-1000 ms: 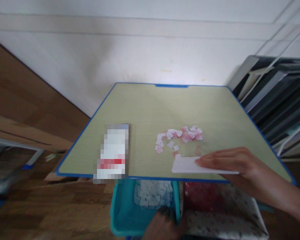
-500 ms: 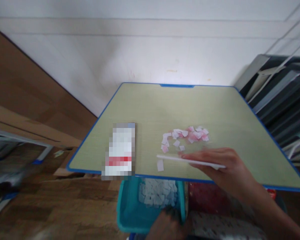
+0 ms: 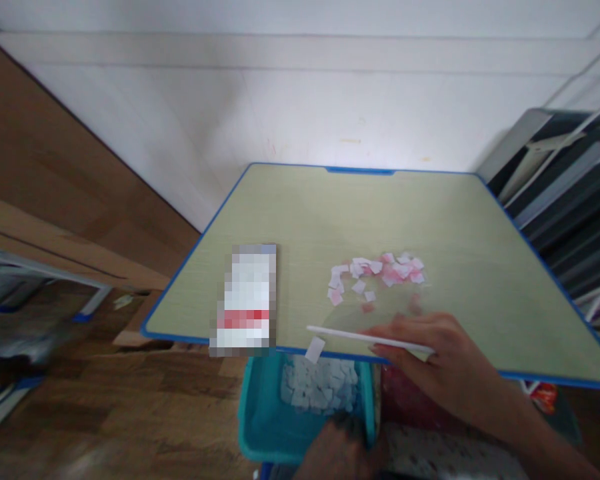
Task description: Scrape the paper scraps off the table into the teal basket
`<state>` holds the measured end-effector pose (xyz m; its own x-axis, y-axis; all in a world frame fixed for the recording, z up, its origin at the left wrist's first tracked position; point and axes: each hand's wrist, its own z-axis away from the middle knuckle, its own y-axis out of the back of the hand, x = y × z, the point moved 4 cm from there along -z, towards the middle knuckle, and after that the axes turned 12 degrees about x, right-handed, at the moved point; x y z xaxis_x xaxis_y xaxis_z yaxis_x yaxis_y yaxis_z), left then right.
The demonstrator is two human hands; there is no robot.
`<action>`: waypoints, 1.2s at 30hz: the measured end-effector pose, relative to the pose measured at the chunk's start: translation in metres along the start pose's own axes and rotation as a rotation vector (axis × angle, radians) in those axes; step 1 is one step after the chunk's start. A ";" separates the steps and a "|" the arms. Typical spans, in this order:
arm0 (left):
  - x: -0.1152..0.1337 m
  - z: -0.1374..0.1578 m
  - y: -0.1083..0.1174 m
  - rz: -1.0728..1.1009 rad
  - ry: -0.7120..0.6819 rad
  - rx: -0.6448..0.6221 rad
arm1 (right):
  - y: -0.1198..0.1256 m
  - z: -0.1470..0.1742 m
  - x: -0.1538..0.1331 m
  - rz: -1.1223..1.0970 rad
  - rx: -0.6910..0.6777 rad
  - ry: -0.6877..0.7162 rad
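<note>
My right hand (image 3: 430, 357) is closed around a thin white flat strip (image 3: 343, 333), possibly a card seen edge-on, low over the table's front edge. Just below its left end, a white paper square (image 3: 315, 349) sits tilted at the table edge. Further back lies a loose cluster of small pink and white paper squares (image 3: 397, 270). My left hand (image 3: 335, 450) is at the near side of a teal plastic basin (image 3: 267, 440), its fingers hidden in dark blur. Many white squares (image 3: 320, 383) lie in that basin, under the table edge.
The folding table (image 3: 370, 207) has a pale green top with a blue rim, set against a white wall (image 3: 300, 113). A blurred-out phone-shaped object (image 3: 247, 287) lies at the left front. Dark folded frames (image 3: 570, 180) lean on the right, cardboard (image 3: 80, 180) on the left.
My right hand and the white strip have moved toward the front edge. The white square has slid with them to the edge and turned. My left hand has stayed by the basin.
</note>
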<state>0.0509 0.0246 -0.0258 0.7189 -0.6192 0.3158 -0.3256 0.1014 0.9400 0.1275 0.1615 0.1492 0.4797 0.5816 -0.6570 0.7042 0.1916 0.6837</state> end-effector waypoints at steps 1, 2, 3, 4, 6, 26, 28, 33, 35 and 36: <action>0.000 0.000 0.000 0.016 0.007 -0.011 | 0.000 0.001 -0.001 0.013 -0.001 0.012; -0.001 0.000 -0.001 0.026 0.017 -0.019 | -0.001 0.002 -0.002 0.017 -0.009 0.020; -0.001 -0.001 -0.001 0.029 0.025 -0.024 | -0.002 0.002 -0.003 0.013 -0.019 0.021; -0.001 -0.001 -0.001 0.029 0.025 -0.027 | -0.003 0.003 -0.003 0.001 -0.033 0.011; -0.001 -0.001 0.000 0.021 0.010 -0.034 | -0.005 0.005 -0.003 -0.043 -0.059 -0.024; -0.002 0.002 0.003 -0.059 -0.055 -0.008 | 0.026 0.068 0.040 0.252 0.619 -0.476; -0.002 0.003 0.005 -0.085 -0.055 0.025 | 0.046 0.083 0.049 0.295 0.671 -0.482; -0.002 0.002 0.010 -0.116 -0.043 0.021 | 0.090 0.076 0.076 0.261 0.663 -0.268; -0.002 0.002 0.010 -0.130 -0.045 0.034 | 0.093 0.056 0.085 0.146 0.426 -0.139; -0.002 0.001 0.010 -0.137 -0.043 0.052 | 0.092 0.048 0.088 0.085 0.321 -0.117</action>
<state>0.0454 0.0260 -0.0171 0.7322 -0.6575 0.1779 -0.2585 -0.0266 0.9656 0.2593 0.1929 0.1385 0.5874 0.4870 -0.6463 0.7787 -0.1226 0.6153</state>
